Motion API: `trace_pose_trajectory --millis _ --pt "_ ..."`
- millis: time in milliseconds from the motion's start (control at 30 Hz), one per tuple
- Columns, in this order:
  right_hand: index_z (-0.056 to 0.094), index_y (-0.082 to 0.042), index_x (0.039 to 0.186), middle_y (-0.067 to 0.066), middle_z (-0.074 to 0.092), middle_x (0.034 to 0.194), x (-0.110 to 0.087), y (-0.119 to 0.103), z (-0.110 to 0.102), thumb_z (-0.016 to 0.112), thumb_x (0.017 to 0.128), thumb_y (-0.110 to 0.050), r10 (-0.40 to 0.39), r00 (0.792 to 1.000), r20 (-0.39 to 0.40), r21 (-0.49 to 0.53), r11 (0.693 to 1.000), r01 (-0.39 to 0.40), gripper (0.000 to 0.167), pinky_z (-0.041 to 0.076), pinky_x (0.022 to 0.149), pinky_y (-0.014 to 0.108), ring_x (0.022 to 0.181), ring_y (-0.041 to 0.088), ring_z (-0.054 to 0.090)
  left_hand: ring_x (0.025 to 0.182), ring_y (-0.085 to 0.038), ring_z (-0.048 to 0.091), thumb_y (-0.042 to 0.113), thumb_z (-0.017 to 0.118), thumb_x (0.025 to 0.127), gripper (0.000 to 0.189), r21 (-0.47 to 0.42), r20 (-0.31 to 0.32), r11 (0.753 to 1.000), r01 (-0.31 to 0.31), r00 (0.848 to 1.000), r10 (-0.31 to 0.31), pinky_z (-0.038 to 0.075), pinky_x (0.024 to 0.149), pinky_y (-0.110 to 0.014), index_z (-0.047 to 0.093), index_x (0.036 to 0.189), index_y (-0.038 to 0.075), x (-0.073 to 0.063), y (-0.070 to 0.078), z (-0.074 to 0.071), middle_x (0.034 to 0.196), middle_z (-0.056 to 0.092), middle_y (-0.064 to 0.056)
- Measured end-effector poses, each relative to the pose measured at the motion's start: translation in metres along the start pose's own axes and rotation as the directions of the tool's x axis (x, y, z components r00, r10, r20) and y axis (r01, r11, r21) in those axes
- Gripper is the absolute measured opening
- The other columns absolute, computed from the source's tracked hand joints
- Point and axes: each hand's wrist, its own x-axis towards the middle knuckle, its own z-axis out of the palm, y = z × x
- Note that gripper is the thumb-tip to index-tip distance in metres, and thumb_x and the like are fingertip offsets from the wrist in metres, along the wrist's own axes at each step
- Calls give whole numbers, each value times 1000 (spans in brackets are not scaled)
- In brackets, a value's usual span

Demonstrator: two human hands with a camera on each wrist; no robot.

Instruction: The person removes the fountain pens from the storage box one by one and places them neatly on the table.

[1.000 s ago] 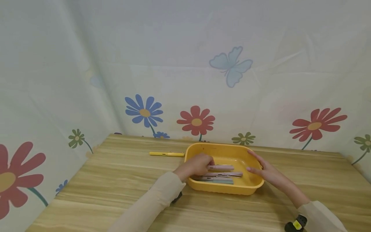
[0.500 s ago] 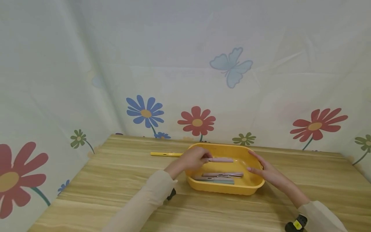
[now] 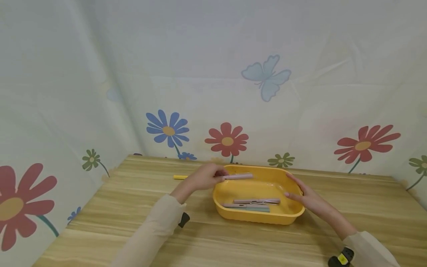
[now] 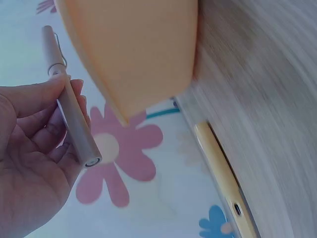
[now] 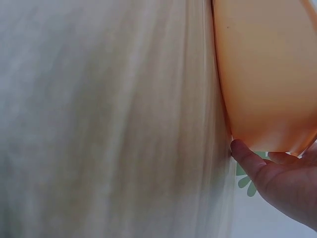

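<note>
My left hand (image 3: 204, 176) pinches a pale pink pen (image 3: 241, 176) by one end, over the left rim of a yellow plastic basket (image 3: 257, 218). Seen in the left wrist view, this capped pen (image 4: 79, 121) with a wire clip lies between thumb and fingers, beside the basket's outer wall. My right hand (image 3: 310, 198) grips the basket's right end, its thumb over the rim and its other fingers along the outside. Inside the basket, near its front wall, lie another pinkish pen (image 3: 258, 201) and a grey-blue pen (image 3: 255, 208), side by side.
A yellow pen (image 3: 180, 177) lies on the wooden table (image 3: 133, 207) left of the basket, partly hidden behind my left hand. A flowered cloth backdrop (image 3: 300, 111) rises right behind the table's back edge.
My left hand has lifted the pale pink pen from the basket's floor and carried it up and left to the rim. The right hand stays in place on the basket.
</note>
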Motion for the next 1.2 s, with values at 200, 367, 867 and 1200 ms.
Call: trace_pose_trajectory --millis 200,367,867,1200 --pt "18 -7 145 26 9 148 0 0 0 59 88 -24 1 1000 -3 11 1000 -1 72 13 99 64 131 48 9 79 -13 58 4 60 85 14 -43 -35 999 -17 999 16 50 75 -26 66 99 3 -14 -15 -11 90 65 -4" --pt "21 -7 144 25 8 148 -1 0 1 59 87 -24 2 1000 2 29 1000 -2 71 13 99 65 131 49 9 76 -12 59 3 61 85 12 -70 -61 996 -50 997 46 50 71 -24 66 95 1 -26 -31 -18 86 66 -5" --pt "18 -9 145 23 5 149 -3 8 -2 56 89 -25 -8 1000 29 95 995 5 69 20 100 60 132 47 8 75 -12 58 0 63 82 10 -22 -102 999 30 994 -32 49 70 -28 66 91 1 -55 -75 -29 82 64 -5" --pt "15 -12 146 22 0 150 -5 6 -4 56 89 -24 -1 998 61 120 993 -6 71 23 99 60 132 48 6 74 -13 57 -3 63 79 11 -5 -65 996 89 994 -89 50 68 -30 67 90 -1 -61 -95 -28 83 65 -7"
